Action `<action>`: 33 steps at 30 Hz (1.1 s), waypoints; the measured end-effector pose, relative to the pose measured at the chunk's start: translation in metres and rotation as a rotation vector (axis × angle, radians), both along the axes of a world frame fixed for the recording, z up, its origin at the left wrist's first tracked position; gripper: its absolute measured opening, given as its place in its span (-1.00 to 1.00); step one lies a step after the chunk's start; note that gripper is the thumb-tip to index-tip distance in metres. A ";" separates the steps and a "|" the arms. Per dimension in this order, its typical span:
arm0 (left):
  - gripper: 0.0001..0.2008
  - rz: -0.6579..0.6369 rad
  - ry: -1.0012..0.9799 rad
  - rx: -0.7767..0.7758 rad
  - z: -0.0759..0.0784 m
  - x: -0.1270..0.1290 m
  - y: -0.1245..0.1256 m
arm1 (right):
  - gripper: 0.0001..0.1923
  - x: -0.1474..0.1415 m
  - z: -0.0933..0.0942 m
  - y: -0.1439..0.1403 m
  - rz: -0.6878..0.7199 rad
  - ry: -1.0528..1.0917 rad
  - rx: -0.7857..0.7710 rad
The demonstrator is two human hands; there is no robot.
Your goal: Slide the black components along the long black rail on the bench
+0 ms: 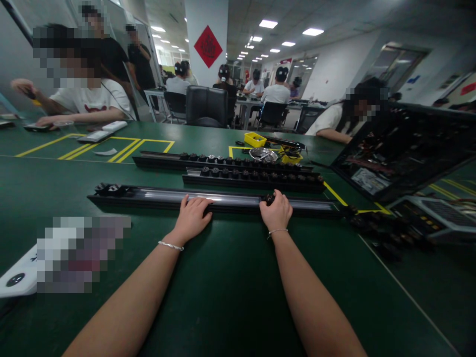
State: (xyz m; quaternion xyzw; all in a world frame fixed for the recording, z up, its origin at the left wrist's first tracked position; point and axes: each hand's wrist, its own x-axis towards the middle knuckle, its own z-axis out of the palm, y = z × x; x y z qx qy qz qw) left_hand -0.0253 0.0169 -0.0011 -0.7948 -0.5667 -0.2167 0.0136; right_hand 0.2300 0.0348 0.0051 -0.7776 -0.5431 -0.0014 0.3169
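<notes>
here the left hand [192,214] lies flat and open on the near black rail [163,197] on the green surface [230,277]; the right hand [275,210] pinches a small black knob [269,199] at the rail, apparently mid-fitting; seating it calls for careful alignment.

Glossy black metal rail [223,199] on matt green table mat [230,287].

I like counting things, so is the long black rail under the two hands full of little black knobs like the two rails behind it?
No, the nearest long black rail shows a bare shiny channel, with one small black knob at the right hand.
</notes>
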 end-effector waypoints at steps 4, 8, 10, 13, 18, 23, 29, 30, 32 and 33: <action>-0.66 0.001 -0.002 -0.004 0.000 0.000 0.000 | -0.37 0.003 0.001 0.000 0.000 0.009 0.005; -0.67 0.002 0.004 -0.004 -0.001 0.000 0.000 | -0.39 0.006 0.002 0.000 0.014 0.028 0.033; -0.66 0.004 0.010 -0.003 -0.001 0.000 0.000 | -0.39 0.008 0.001 0.000 0.014 0.027 0.049; -0.66 0.007 0.013 -0.001 -0.001 0.000 0.000 | -0.38 0.010 -0.001 0.001 0.002 0.013 0.062; -0.66 0.003 0.010 -0.001 -0.001 0.001 0.001 | -0.39 0.015 -0.001 0.001 -0.014 0.004 0.056; -0.66 0.000 0.000 -0.008 0.000 0.000 0.000 | -0.39 0.017 0.000 0.000 -0.023 0.002 0.050; -0.67 0.001 -0.005 -0.010 0.001 0.001 -0.001 | -0.41 0.026 0.000 0.000 -0.051 -0.002 0.057; -0.67 0.001 -0.005 -0.010 0.001 0.001 -0.001 | -0.41 0.027 0.000 0.000 -0.046 -0.003 0.057; -0.67 -0.001 -0.004 -0.010 0.001 0.001 0.000 | -0.41 0.029 0.000 0.001 -0.043 0.001 0.057; -0.67 -0.002 -0.004 -0.011 0.001 0.001 0.000 | -0.41 0.029 0.000 0.001 -0.045 0.004 0.057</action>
